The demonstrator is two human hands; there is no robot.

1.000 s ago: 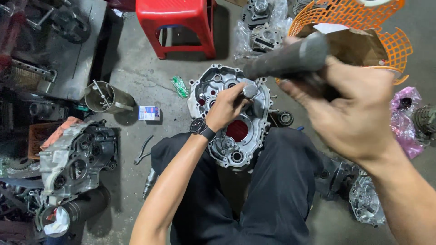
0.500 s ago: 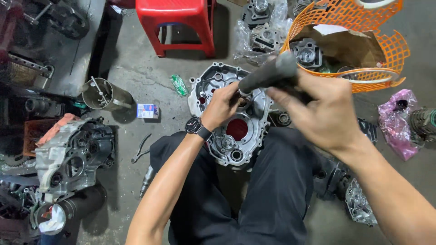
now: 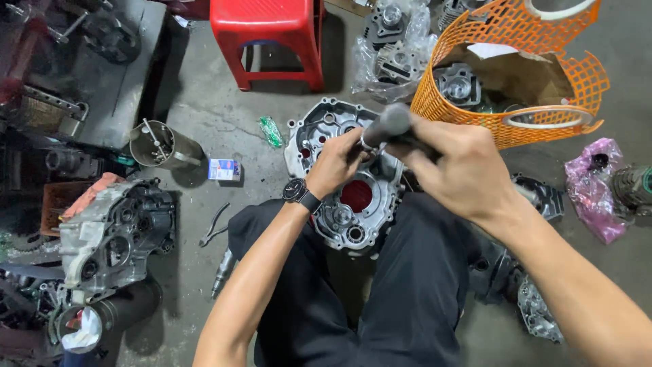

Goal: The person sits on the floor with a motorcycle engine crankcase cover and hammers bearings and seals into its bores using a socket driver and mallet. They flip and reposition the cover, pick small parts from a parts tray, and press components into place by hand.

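A silver engine crankcase half (image 3: 319, 132) lies on the floor between my knees, its red inner opening showing. My left hand (image 3: 333, 163), with a black wristwatch, rests on the case and pinches a small metal ring or bearing against it. My right hand (image 3: 462, 166) grips the handle of a dark, thick cylindrical tool (image 3: 387, 126), a hammer or drift. Its head sits right at my left hand's fingers, over the case.
An orange mesh basket (image 3: 428, 102) with engine parts stands at the back right. A red plastic stool (image 3: 265, 27) is behind the case. Another engine block (image 3: 109, 231), a metal can (image 3: 159, 146), a small box (image 3: 224, 168) and pliers (image 3: 214, 228) lie left. A pink bag (image 3: 594, 183) lies right.
My right hand has swung the tool down from high and close to the camera onto the spot my left hand holds. My left hand has stayed on the case.
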